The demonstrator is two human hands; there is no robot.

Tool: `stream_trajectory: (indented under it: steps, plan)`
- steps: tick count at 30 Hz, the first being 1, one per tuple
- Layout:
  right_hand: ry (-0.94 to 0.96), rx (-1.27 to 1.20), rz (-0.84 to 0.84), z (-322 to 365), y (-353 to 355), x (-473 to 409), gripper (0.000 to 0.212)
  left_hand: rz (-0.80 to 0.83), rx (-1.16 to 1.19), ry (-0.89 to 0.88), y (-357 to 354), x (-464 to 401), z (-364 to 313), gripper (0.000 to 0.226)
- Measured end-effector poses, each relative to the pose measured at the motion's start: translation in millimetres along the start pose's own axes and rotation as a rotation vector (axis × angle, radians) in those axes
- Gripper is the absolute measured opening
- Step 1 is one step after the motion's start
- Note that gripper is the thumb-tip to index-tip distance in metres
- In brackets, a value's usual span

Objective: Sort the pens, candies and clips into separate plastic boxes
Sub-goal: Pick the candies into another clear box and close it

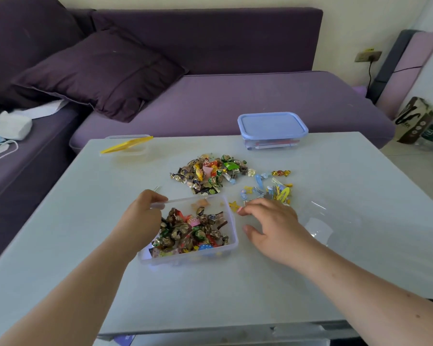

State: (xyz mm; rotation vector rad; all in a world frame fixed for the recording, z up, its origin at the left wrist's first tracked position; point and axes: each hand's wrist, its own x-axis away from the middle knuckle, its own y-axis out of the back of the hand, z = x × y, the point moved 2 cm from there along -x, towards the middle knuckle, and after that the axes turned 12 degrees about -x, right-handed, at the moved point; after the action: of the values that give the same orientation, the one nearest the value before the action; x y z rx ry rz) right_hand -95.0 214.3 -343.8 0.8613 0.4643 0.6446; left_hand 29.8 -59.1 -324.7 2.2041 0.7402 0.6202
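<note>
A clear plastic box [231, 242] near the middle of the table holds many wrapped candies. My left hand [143, 216] grips its left rim, fingers curled over the edge. A loose pile of candies [206, 174] lies just behind the box. Several coloured hair clips [273, 191] lie scattered to the right of the pile. My right hand [270, 221] hovers over the table right of the box, fingers spread and relaxed, fingertips close to a yellow clip [233, 206]. A box with a blue lid [271, 126] at the far right edge holds pens.
An empty clear box with a yellow lid [126, 144] leaning on it stands at the far left of the table [85, 245]. A purple sofa [235, 96] with a dark cushion runs behind the table. Bags stand on the floor at the right.
</note>
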Motion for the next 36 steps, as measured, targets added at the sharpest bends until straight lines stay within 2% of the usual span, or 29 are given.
stream_trajectory:
  steps: [3, 5, 7, 9, 11, 13, 16, 20, 22, 25, 26, 29, 31, 34, 36]
  plan:
    - [-0.062, -0.135, -0.112, -6.3, 3.3, -3.7, 0.023, 0.026, 0.045, -0.028, -6.8, -1.8, -7.5, 0.043]
    - [-0.129, -0.251, -0.204, -15.0, 11.2, -12.8, 0.027, 0.037, 0.064, -0.024, -10.0, -4.2, -12.1, 0.039]
    - [-0.193, -0.223, -0.287, -28.8, 26.0, -31.9, 0.034, 0.053, 0.084, -0.017, -11.9, -7.1, -17.8, 0.037]
    - [-0.258, -0.066, -0.342, -46.2, 44.6, -57.7, 0.039, 0.078, 0.096, -0.028, -13.9, -9.7, -22.9, 0.037]
    - [-0.307, 0.114, -0.291, -62.7, 58.2, -82.7, 0.045, 0.105, 0.08, -0.051, -15.1, -12.1, -26.5, 0.037]
    - [-0.365, 0.249, -0.154, -78.4, 61.7, -101.5, 0.047, 0.116, 0.043, -0.088, -16.4, -14.6, -29.1, 0.036]
    - [-0.361, 0.319, 0.011, -97.6, 58.0, -116.7, 0.037, 0.108, -0.056, -0.123, -15.6, -14.1, -31.7, 0.036]
    - [-0.36, 0.292, -0.042, -107.9, 62.0, -117.6, 0.016, 0.104, -0.157, -0.165, -13.0, -9.6, -36.3, 0.038]
    - [-0.373, 0.192, -0.127, -102.3, 64.7, -117.2, 0.018, 0.079, -0.183, -0.193, -10.7, -8.7, -39.3, 0.037]
    - [-0.241, -0.101, -0.241, -50.6, 62.4, -115.8, 0.012, 0.018, -0.157, -0.25, -5.0, -7.0, -46.5, 0.029]
    - [-0.173, -0.176, -0.208, -23.6, 58.1, -112.9, 0.01, 0.009, -0.133, -0.279, -3.1, -5.8, -49.5, 0.029]
    - [0.02, -0.337, -0.051, 49.9, 34.9, -95.9, 0.02, 0.044, -0.142, -0.403, -1.0, 3.1, -60.9, 0.04]
    - [0.11, -0.477, -0.013, 80.7, 20.1, -85.6, 0.021, 0.092, -0.102, -0.461, -2.3, 9.5, -66.8, 0.044]
    - [0.146, -0.633, 0.024, 100.0, 8.4, -80.3, 0.023, 0.14, 0.096, -0.468, -3.7, 12.9, -71.5, 0.04]
    - [0.157, -0.632, 0.053, 104.8, 10.1, -81.3, 0.021, 0.096, 0.143, -0.477, -0.8, 11.2, -72.6, 0.039]
